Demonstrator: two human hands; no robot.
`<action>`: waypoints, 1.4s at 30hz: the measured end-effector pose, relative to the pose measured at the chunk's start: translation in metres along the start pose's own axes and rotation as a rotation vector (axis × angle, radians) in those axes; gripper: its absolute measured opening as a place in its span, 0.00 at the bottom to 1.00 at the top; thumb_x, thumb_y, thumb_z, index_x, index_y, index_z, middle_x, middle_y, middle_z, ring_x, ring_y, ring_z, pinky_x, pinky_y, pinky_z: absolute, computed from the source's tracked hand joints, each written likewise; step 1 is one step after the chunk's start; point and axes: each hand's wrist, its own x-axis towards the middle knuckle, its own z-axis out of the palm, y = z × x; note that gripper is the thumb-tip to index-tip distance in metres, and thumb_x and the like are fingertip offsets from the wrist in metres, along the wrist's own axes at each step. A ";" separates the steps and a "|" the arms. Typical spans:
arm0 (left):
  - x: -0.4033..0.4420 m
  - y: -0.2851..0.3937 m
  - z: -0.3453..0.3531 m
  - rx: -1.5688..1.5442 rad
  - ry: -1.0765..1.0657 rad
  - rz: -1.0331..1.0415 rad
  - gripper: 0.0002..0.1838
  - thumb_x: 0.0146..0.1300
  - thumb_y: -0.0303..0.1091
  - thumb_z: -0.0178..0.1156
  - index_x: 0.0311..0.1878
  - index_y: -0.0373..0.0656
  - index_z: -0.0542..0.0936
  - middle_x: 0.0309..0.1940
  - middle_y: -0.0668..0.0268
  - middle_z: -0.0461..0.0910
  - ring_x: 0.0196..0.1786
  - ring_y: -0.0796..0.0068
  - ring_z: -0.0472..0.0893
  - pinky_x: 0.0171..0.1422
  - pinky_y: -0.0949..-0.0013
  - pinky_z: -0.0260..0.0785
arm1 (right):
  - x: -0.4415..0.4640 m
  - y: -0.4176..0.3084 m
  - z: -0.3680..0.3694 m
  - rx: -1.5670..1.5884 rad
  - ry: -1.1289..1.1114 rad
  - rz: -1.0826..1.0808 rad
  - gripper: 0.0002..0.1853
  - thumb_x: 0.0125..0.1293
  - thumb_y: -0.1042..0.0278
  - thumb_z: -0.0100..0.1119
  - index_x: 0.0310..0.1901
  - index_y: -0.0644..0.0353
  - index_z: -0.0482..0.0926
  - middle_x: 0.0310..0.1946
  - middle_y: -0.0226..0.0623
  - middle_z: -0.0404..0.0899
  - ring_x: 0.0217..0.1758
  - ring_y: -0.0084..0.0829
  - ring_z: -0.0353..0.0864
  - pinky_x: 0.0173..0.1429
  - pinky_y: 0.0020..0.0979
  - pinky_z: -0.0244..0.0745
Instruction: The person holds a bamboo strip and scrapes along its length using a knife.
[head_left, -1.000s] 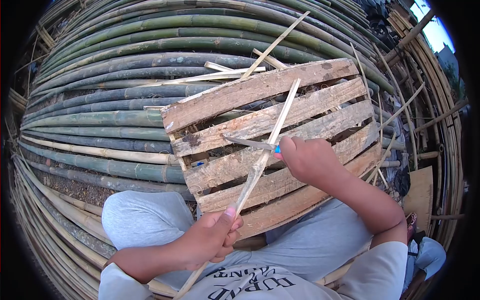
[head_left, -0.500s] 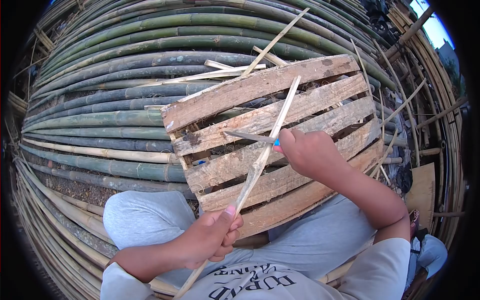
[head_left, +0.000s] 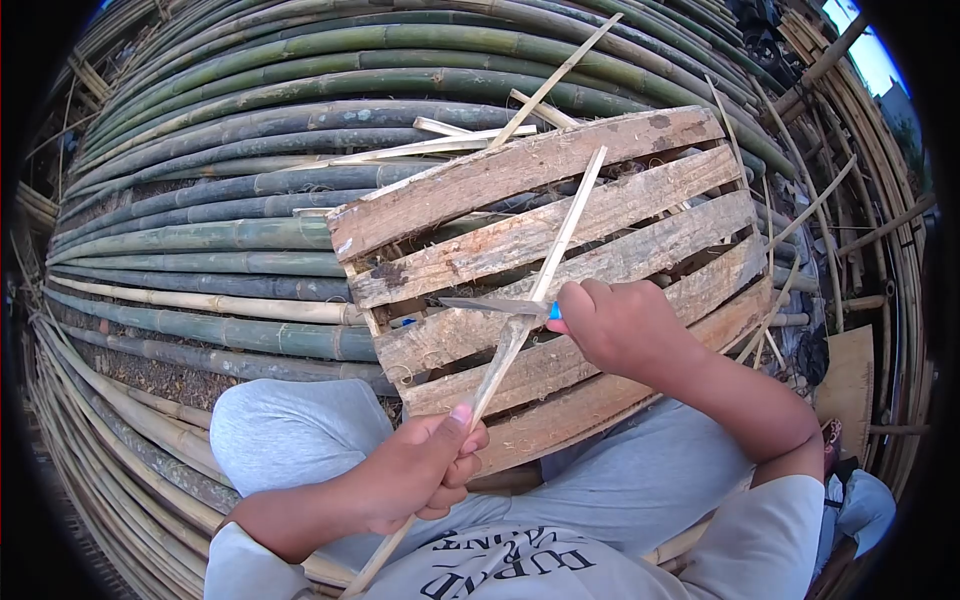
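Observation:
My left hand is closed around the lower part of a long pale bamboo strip, thumb lying along it. The strip slants up and to the right across a slatted wooden crate in front of my lap. My right hand is wrapped round the blue handle of a knife. The knife's blade points left and crosses the strip near its middle, touching it. Just below the blade, the strip's surface looks rough and greyish. Most of the handle is hidden in my fist.
Rows of green bamboo poles lie beyond and to the left of the crate. Several cut strips rest on the poles past its far edge. A flat board stands at the right, near a grey-blue cloth.
The knife has slid a short way down the strip towards me, with my right hand. My left hand keeps its hold in nearly the same place.

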 end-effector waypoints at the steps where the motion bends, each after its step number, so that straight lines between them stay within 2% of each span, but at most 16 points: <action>1: 0.002 -0.001 -0.002 0.016 0.003 0.019 0.24 0.75 0.62 0.36 0.34 0.52 0.62 0.19 0.79 0.52 0.17 0.88 0.46 0.19 0.77 0.37 | 0.003 0.012 0.012 0.012 0.053 0.108 0.18 0.71 0.51 0.53 0.29 0.56 0.68 0.16 0.32 0.73 0.14 0.32 0.76 0.18 0.32 0.71; 3: 0.002 -0.006 -0.001 0.023 0.003 0.027 0.24 0.76 0.62 0.36 0.34 0.52 0.61 0.19 0.79 0.52 0.17 0.88 0.46 0.19 0.77 0.37 | 0.014 0.039 0.019 -0.089 -0.022 0.392 0.18 0.72 0.51 0.52 0.29 0.56 0.67 0.15 0.31 0.73 0.14 0.31 0.77 0.18 0.32 0.71; 4: 0.002 -0.007 0.001 0.017 0.009 0.014 0.24 0.76 0.62 0.36 0.34 0.52 0.61 0.19 0.79 0.52 0.17 0.88 0.46 0.19 0.77 0.37 | 0.010 0.033 0.016 -0.088 -0.021 0.393 0.18 0.72 0.51 0.52 0.29 0.56 0.67 0.15 0.31 0.73 0.14 0.31 0.77 0.18 0.32 0.71; 7: 0.000 -0.001 0.002 0.013 0.013 0.019 0.24 0.76 0.61 0.35 0.34 0.52 0.61 0.19 0.79 0.51 0.17 0.88 0.46 0.19 0.77 0.37 | -0.001 -0.004 -0.005 0.022 -0.011 0.024 0.17 0.73 0.53 0.51 0.30 0.57 0.69 0.16 0.33 0.75 0.15 0.33 0.78 0.19 0.32 0.72; 11: 0.005 -0.006 0.001 0.038 0.020 0.030 0.24 0.76 0.61 0.35 0.34 0.51 0.62 0.19 0.79 0.51 0.17 0.88 0.46 0.19 0.77 0.38 | 0.013 0.043 0.025 -0.010 0.005 0.299 0.16 0.72 0.54 0.53 0.30 0.56 0.68 0.16 0.33 0.75 0.15 0.32 0.78 0.19 0.33 0.72; 16: 0.003 -0.001 0.000 0.018 0.000 0.024 0.21 0.78 0.56 0.33 0.35 0.51 0.62 0.19 0.78 0.53 0.17 0.87 0.47 0.17 0.76 0.38 | 0.011 0.014 0.003 -0.005 -0.018 0.054 0.16 0.74 0.55 0.50 0.31 0.57 0.69 0.15 0.35 0.76 0.15 0.34 0.78 0.20 0.33 0.72; 19: 0.006 -0.006 -0.003 0.025 0.005 0.025 0.21 0.79 0.56 0.33 0.35 0.51 0.62 0.19 0.78 0.53 0.17 0.87 0.47 0.17 0.76 0.38 | 0.019 0.049 0.025 0.054 0.071 0.267 0.15 0.72 0.58 0.53 0.31 0.58 0.68 0.17 0.38 0.75 0.17 0.39 0.78 0.21 0.38 0.70; 22: 0.000 -0.002 -0.001 0.013 -0.006 0.017 0.22 0.78 0.56 0.33 0.35 0.51 0.62 0.19 0.78 0.53 0.17 0.87 0.47 0.18 0.77 0.38 | 0.017 0.041 0.009 0.007 -0.018 0.275 0.15 0.72 0.58 0.53 0.32 0.59 0.67 0.17 0.39 0.76 0.17 0.40 0.77 0.21 0.38 0.70; 23: -0.001 0.000 -0.001 0.004 -0.013 -0.001 0.22 0.78 0.57 0.33 0.35 0.51 0.62 0.19 0.78 0.53 0.17 0.87 0.47 0.18 0.77 0.38 | 0.015 0.025 -0.004 0.015 -0.117 0.156 0.14 0.73 0.58 0.52 0.32 0.59 0.67 0.17 0.38 0.76 0.16 0.40 0.77 0.21 0.39 0.70; 26: 0.000 -0.001 -0.004 0.024 0.002 0.005 0.22 0.78 0.57 0.33 0.35 0.50 0.62 0.19 0.78 0.53 0.17 0.87 0.47 0.18 0.77 0.38 | 0.017 0.040 0.010 0.021 -0.053 0.174 0.16 0.75 0.55 0.49 0.32 0.57 0.68 0.17 0.35 0.77 0.18 0.38 0.80 0.22 0.37 0.73; 28: 0.001 -0.004 -0.007 0.017 -0.014 0.005 0.22 0.78 0.57 0.33 0.35 0.50 0.62 0.19 0.78 0.53 0.17 0.87 0.47 0.18 0.77 0.38 | 0.019 0.078 0.028 0.024 0.030 0.389 0.16 0.74 0.57 0.51 0.32 0.60 0.68 0.17 0.40 0.76 0.17 0.46 0.77 0.20 0.41 0.69; 30: -0.001 -0.003 -0.006 0.011 -0.041 0.026 0.22 0.78 0.57 0.33 0.35 0.50 0.62 0.19 0.78 0.53 0.17 0.87 0.47 0.18 0.77 0.38 | 0.018 0.074 0.022 -0.039 -0.048 0.430 0.16 0.75 0.56 0.48 0.33 0.59 0.69 0.16 0.38 0.78 0.17 0.40 0.80 0.22 0.39 0.73; 33: -0.004 0.001 -0.004 0.007 -0.024 -0.003 0.22 0.78 0.56 0.33 0.36 0.50 0.62 0.19 0.77 0.53 0.17 0.87 0.47 0.18 0.77 0.38 | 0.015 0.014 -0.005 0.038 -0.090 0.118 0.17 0.75 0.55 0.48 0.31 0.59 0.70 0.14 0.37 0.76 0.17 0.41 0.79 0.21 0.38 0.73; 37: -0.003 -0.002 -0.004 0.005 -0.018 -0.012 0.21 0.78 0.56 0.33 0.36 0.50 0.62 0.20 0.77 0.53 0.17 0.87 0.47 0.18 0.77 0.38 | 0.020 0.075 0.027 0.001 0.020 0.398 0.16 0.75 0.57 0.48 0.31 0.59 0.69 0.13 0.38 0.75 0.18 0.42 0.80 0.23 0.40 0.73; 40: -0.005 -0.002 -0.004 0.002 -0.032 -0.007 0.21 0.79 0.56 0.33 0.36 0.50 0.62 0.20 0.77 0.53 0.17 0.87 0.47 0.18 0.77 0.38 | 0.021 0.065 0.019 0.023 -0.015 0.410 0.16 0.75 0.56 0.48 0.32 0.59 0.69 0.13 0.38 0.75 0.17 0.42 0.79 0.23 0.40 0.73; 42: -0.004 -0.001 -0.005 0.000 -0.035 -0.003 0.21 0.79 0.56 0.34 0.36 0.50 0.62 0.20 0.77 0.53 0.17 0.87 0.47 0.18 0.77 0.38 | 0.020 0.015 -0.003 0.100 -0.131 0.177 0.17 0.75 0.55 0.49 0.32 0.59 0.69 0.13 0.37 0.75 0.17 0.40 0.79 0.22 0.39 0.73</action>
